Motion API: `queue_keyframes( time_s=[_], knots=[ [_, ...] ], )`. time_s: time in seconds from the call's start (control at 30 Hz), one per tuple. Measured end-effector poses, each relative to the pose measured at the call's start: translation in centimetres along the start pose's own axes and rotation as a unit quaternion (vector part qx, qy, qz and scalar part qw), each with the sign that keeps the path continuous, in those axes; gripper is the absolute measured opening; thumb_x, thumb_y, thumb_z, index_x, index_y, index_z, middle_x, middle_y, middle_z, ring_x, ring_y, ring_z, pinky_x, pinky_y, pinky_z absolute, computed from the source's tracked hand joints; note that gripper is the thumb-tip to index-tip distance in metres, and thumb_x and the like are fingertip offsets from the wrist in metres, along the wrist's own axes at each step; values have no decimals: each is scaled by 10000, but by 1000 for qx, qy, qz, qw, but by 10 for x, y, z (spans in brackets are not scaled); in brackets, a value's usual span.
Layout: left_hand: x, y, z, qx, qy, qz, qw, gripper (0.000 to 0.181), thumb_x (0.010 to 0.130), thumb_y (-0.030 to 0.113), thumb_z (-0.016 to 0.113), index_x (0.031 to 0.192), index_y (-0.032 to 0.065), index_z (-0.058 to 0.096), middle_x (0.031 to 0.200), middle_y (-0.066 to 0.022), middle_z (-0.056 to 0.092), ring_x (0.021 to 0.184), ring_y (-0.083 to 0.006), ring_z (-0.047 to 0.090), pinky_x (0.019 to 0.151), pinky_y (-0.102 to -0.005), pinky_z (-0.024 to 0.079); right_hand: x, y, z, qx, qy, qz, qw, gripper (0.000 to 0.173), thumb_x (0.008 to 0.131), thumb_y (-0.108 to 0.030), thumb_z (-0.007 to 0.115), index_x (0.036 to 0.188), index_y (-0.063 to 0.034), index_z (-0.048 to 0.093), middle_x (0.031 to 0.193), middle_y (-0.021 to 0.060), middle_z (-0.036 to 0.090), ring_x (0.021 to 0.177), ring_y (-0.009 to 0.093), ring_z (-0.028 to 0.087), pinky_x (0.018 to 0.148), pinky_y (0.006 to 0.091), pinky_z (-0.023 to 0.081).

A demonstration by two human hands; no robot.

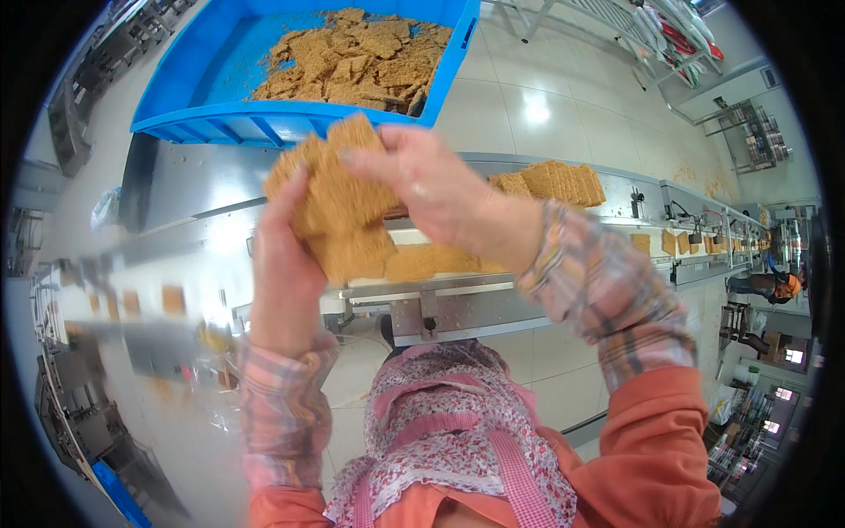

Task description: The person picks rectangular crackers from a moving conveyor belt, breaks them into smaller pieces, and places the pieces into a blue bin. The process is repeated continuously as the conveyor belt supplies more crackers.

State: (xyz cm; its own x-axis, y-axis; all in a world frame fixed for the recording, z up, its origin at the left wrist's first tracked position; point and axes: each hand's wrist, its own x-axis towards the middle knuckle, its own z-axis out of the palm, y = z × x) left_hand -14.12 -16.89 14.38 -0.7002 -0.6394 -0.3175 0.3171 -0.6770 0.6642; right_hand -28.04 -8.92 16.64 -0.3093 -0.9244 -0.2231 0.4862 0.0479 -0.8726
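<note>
Several flat golden-brown slabs [337,191], perhaps pressed crispy snack pieces, are spread like a fan between my two hands, blurred by motion. My left hand [284,257] grips them from the lower left, its thumb on top. From the right, my right hand [429,175] has its thumb over the upper slabs, its fingers mostly hidden behind. Below them, more slabs [432,261] lie on a white conveyor belt. To the right of my right wrist, a row of overlapping slabs [561,183] leans on the steel ledge.
A blue plastic crate [191,115] holding broken slabs stands beyond my hands. The conveyor line runs right, with spaced slabs [670,242] on it; other slabs [173,299] lie at left. A person in an orange cap [769,286] stands far right. A steel rack holds sacks [673,39].
</note>
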Motion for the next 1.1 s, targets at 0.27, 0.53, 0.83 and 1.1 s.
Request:
queue_keyframes(
  time_s=[0.27, 0.53, 0.83, 1.1],
  knots=[
    [-88, -86, -100, -206, 110, -37, 972, 400, 914, 250, 561, 1246, 38, 491, 1180, -121, 588, 1067, -263, 584, 920, -426, 481, -64, 89, 7, 119, -5, 171, 978, 221, 872, -106, 609, 1066, -7, 573, 1011, 88, 636, 930, 182, 621, 800, 321, 501],
    [-259, -51, -200, -210, 209, 211, 931, 410, 938, 234, 509, 1286, 25, 454, 1212, -144, 564, 1079, -285, 574, 958, -444, 460, -63, 125, 137, 66, -176, 98, 977, 250, 882, -121, 619, 1082, 13, 553, 990, 51, 618, 860, 125, 602, 770, 282, 508],
    [-302, 20, -321, -231, 222, 258, 912, 377, 949, 285, 490, 1231, 36, 514, 1167, -137, 595, 1056, -283, 586, 831, -433, 537, -19, 264, 270, -284, -198, -200, 916, 243, 805, -193, 643, 853, 18, 534, 802, 137, 485, 758, 258, 495, 706, 347, 430],
    [-263, 20, -373, -167, 207, 149, 952, 493, 931, 253, 508, 1347, 17, 387, 1290, -155, 501, 1165, -306, 510, 987, -432, 442, -46, 252, 156, -186, -187, 78, 961, 161, 890, -165, 574, 929, -10, 555, 795, -27, 523, 730, 43, 446, 651, 224, 405]
  ],
)
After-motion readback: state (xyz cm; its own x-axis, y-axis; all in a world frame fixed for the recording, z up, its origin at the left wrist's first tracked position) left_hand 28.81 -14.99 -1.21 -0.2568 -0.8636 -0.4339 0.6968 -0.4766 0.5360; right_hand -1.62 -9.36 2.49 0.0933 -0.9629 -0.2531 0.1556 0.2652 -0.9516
